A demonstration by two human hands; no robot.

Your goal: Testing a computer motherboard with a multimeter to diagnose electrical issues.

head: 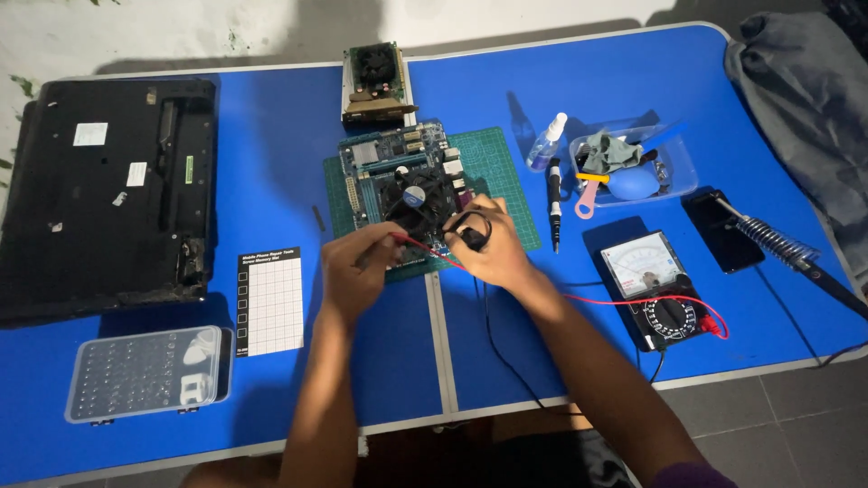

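Note:
A circuit board [398,167] with a black fan lies on a green cutting mat [493,167] at the middle of the blue table [271,154]. My left hand [355,267] pinches a thin red probe over the board's near edge. Close beside it, my right hand [493,246] grips a black probe, its tip on the board. A red lead and a black lead run from my hands to an analog multimeter [653,285] at the right.
An upturned black laptop [108,194] fills the left side. A clear screw box [145,372] and a white grid card [269,300] lie near the front left. A second card [375,83], spray bottle [546,142], screwdriver [554,201], tool tray [674,163], phone [721,230] and soldering iron [787,248] sit behind and right.

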